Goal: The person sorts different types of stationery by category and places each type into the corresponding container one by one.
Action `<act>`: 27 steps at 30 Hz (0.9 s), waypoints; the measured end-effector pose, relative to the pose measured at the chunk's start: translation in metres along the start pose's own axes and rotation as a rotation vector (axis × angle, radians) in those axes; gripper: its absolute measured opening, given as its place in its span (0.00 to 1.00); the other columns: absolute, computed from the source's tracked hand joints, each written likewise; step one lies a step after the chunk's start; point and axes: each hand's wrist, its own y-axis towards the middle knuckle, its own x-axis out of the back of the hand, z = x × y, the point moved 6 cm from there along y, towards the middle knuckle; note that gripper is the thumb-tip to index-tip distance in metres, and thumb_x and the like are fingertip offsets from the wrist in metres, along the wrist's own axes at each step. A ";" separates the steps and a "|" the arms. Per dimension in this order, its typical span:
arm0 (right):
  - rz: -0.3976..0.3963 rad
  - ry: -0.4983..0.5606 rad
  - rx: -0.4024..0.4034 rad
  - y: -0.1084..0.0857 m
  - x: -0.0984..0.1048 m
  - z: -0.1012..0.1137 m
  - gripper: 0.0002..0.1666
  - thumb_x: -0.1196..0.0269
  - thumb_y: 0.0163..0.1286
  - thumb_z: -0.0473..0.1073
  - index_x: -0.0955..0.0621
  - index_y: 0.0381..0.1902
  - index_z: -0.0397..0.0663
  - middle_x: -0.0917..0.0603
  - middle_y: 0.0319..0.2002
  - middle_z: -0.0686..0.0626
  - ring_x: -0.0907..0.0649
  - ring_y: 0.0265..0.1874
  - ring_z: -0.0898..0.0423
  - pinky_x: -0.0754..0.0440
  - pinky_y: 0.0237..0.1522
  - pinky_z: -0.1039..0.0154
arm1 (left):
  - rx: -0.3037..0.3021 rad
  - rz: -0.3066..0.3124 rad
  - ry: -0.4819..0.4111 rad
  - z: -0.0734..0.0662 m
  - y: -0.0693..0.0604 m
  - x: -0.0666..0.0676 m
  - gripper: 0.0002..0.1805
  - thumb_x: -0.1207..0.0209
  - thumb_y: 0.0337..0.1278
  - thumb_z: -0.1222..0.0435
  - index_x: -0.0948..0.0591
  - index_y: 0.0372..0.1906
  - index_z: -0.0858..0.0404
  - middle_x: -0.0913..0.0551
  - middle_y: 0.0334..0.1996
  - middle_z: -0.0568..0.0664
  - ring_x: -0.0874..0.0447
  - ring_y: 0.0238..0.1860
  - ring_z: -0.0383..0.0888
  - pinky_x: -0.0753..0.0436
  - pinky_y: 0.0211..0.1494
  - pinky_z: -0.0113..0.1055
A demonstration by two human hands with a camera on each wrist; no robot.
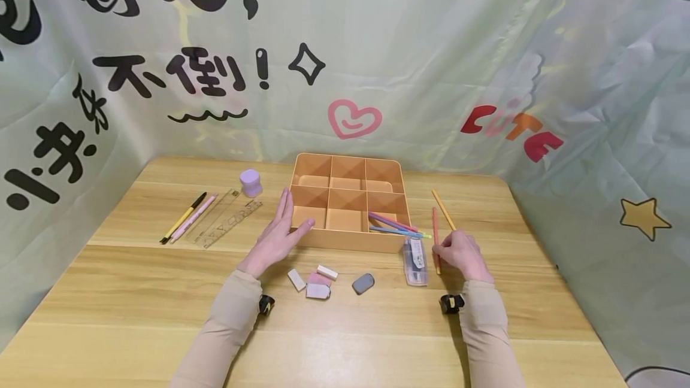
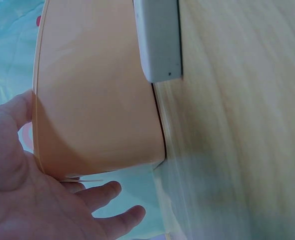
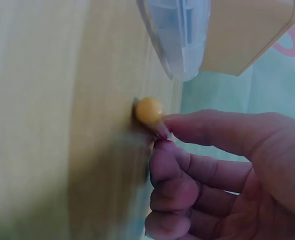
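A tan organizer box (image 1: 350, 241) with several compartments stands at the back middle of the table. My left hand (image 1: 276, 241) lies against its left front corner, fingers straight and thumb over the front rim. In the left wrist view the thumb touches the box wall (image 2: 97, 90). To the right of the box, my right hand (image 1: 463, 254) pinches a slim red-orange pencil (image 1: 435, 226) between thumb and index finger, low over the table. Its rounded yellow-orange end (image 3: 150, 110) faces the right wrist camera. A yellow-orange pencil (image 1: 443, 208) lies just beyond. Several coloured pencils (image 1: 396, 224) lean in the front right compartment.
A clear case (image 1: 415, 262) lies between box and right hand. Erasers (image 1: 318, 291) and a grey oval piece (image 1: 363, 284) lie in front. At left are pens (image 1: 185, 220), clear rulers (image 1: 233, 224) and a purple object (image 1: 250, 183). A printed curtain (image 1: 431, 47) hangs behind.
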 end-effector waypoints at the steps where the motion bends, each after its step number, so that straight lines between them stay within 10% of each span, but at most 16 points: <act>1: -0.004 0.001 -0.001 0.000 0.000 0.000 0.12 0.36 0.64 0.42 0.13 0.31 0.37 0.17 0.25 0.46 0.24 0.27 0.51 0.32 0.26 0.65 | 0.000 0.000 0.000 0.000 0.000 0.000 0.52 0.54 0.74 0.41 0.72 0.79 0.60 0.80 0.81 0.48 0.56 0.80 0.65 0.47 0.81 0.61; 27: -0.103 0.147 0.015 0.003 0.005 0.004 0.13 0.41 0.64 0.41 0.16 0.38 0.36 0.14 0.30 0.44 0.21 0.30 0.53 0.26 0.30 0.66 | -0.001 -0.004 -0.005 0.002 0.001 -0.001 0.52 0.54 0.73 0.40 0.72 0.79 0.60 0.81 0.80 0.47 0.55 0.80 0.66 0.46 0.81 0.62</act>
